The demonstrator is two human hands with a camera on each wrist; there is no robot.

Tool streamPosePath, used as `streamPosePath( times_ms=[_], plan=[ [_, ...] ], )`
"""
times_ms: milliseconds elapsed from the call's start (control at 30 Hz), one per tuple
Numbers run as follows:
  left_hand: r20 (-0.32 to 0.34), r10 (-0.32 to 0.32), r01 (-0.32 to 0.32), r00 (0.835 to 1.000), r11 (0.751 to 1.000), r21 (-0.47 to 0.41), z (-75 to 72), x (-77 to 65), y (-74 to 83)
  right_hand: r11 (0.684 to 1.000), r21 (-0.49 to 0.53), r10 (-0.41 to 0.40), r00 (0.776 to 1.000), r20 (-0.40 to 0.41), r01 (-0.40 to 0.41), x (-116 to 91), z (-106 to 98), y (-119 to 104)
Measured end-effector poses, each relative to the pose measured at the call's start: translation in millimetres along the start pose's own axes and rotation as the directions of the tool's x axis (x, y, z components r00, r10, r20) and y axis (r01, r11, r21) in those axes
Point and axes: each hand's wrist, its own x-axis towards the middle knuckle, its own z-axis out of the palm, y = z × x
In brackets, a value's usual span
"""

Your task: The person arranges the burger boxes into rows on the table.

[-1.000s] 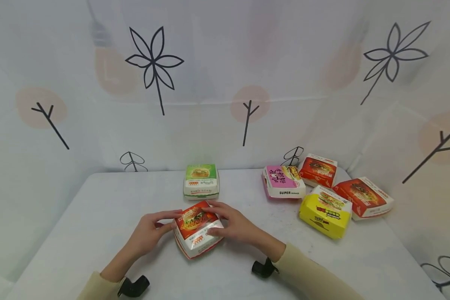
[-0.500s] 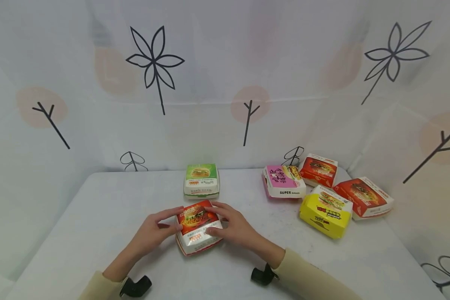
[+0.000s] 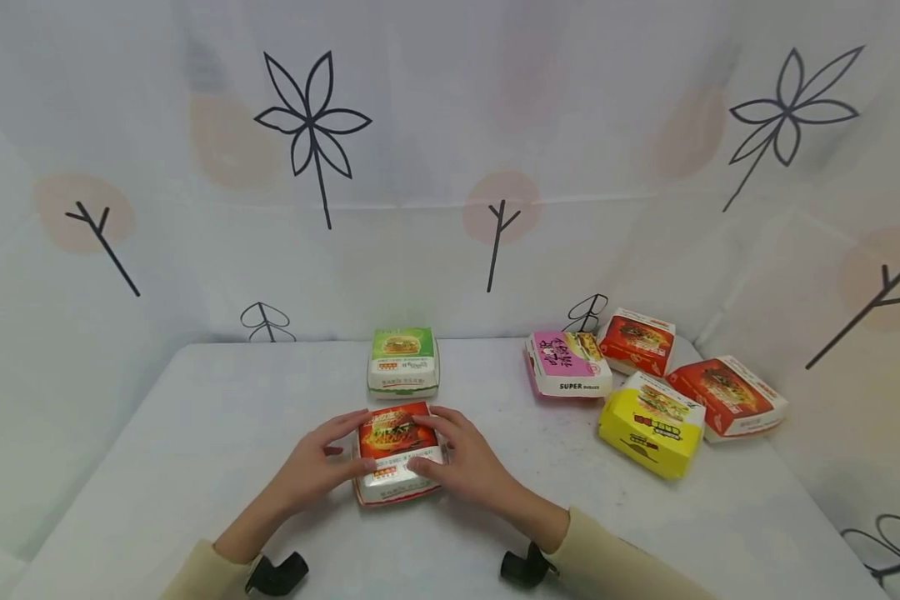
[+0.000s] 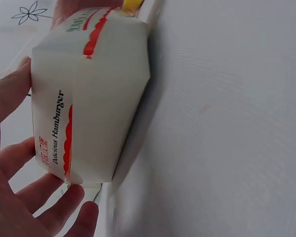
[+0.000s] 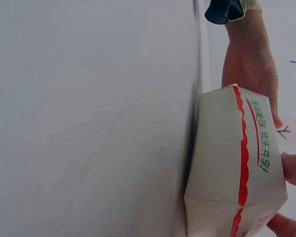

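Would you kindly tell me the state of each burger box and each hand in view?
Centre box, closed, held between both hands
Green-and-white box, closed
Pink box, closed
Yellow box, closed
Rear red box, closed
Far-right red box, closed
Left hand, holding the centre box from the left
Right hand, holding it from the right

The head view looked forward and down across the table (image 3: 217, 417) from well back. Both wrist views, close, low and turned sideways, faced the held box (image 3: 396, 440) from its left and right, sharing its near wall (image 5: 259, 143).
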Motion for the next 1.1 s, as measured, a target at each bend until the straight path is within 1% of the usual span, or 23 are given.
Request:
streamPosePath(
  times_ms=[133,233,400,633,767,833,1000,1100],
  plan=[
    [0.002,0.020,-0.020,1.000,1.000,0.008,1.5,0.0,-0.1,1.000,-0.024,0.005,1.000,-0.013,-0.006,-3,-1,-2],
    [0.015,0.019,-0.020,1.000,1.000,0.007,1.2,0.4,1.2,1.000,-0.021,0.010,1.000,-0.018,-0.011,-4,-3,-2],
    [0.038,0.020,-0.020,0.999,1.000,0.009,-0.5,3.0,1.5,1.000,0.006,0.018,1.000,-0.003,-0.018,-3,-6,0],
    [0.051,0.032,-0.031,0.998,0.999,-0.035,-3.9,9.6,-2.3,1.000,0.020,0.003,1.000,0.000,-0.003,3,-4,6],
    [0.053,0.063,-0.060,0.997,0.997,-0.045,-5.8,13.6,-5.3,0.999,0.033,0.000,1.000,-0.004,0.000,7,-4,9],
    [0.053,0.058,-0.055,0.997,0.997,-0.052,-6.8,15.7,-6.5,0.999,0.035,-0.003,1.000,-0.006,0.004,9,-4,10],
    [0.063,0.050,-0.046,0.997,0.997,-0.066,-9.8,20.9,-8.7,1.000,0.016,-0.012,1.000,-0.010,0.012,13,-2,12],
    [0.069,0.067,-0.062,0.995,0.995,-0.073,-11.0,23.5,-9.4,1.000,0.005,-0.014,1.000,-0.017,0.014,15,-2,12]
  ],
)
